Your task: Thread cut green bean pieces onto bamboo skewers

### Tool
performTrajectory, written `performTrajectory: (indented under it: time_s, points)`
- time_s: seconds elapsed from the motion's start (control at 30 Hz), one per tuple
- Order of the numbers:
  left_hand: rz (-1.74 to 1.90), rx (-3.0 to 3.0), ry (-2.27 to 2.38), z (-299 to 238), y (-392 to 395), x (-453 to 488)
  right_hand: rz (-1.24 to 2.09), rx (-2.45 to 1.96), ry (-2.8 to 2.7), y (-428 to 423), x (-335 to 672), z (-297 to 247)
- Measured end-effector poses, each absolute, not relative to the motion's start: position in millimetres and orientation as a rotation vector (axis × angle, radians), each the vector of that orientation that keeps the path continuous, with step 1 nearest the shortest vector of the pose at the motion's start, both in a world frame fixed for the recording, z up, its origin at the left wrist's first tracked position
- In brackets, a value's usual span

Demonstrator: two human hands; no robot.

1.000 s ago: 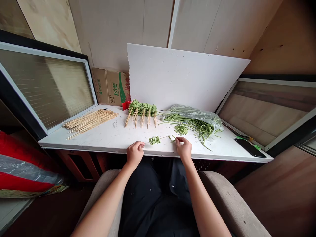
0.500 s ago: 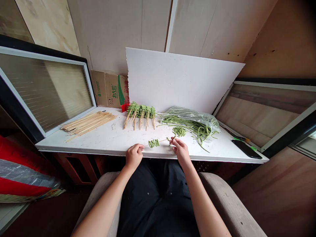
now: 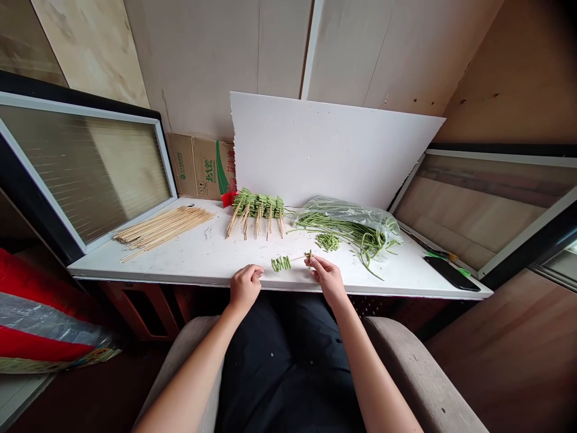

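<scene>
Gripping bean skewer (image 3: 280,263) in left hand (image 3: 246,284), pinching bean piece (image 3: 309,257) at tip in right hand (image 3: 327,280); over white tabletop (image 3: 211,252), facing panelled wall (image 3: 202,66); showing Chinese characters (image 3: 210,171), green and red, on carton (image 3: 187,174)

Soft light on tabletop (image 3: 198,252); deep shadow beneath; edges stretched wide-angle; top right corner dark.

A single head-worn view — forward and down — takes in the table (image 3: 193,252) nearby.
</scene>
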State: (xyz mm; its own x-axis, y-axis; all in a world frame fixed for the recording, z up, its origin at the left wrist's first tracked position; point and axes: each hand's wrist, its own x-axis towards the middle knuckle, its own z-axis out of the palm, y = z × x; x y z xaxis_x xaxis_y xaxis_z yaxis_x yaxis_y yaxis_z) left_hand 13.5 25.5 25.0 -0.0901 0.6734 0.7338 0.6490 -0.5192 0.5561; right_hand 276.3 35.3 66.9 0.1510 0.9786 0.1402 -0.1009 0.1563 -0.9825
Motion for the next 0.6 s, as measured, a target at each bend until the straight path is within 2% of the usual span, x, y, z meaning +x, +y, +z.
performTrajectory:
  time_s: [0.6]
  points:
    - [1.695,2.125,1.536,23.5,27.7,12.8,1.005,-1.073,-1.107,37.9,277.7,61.2]
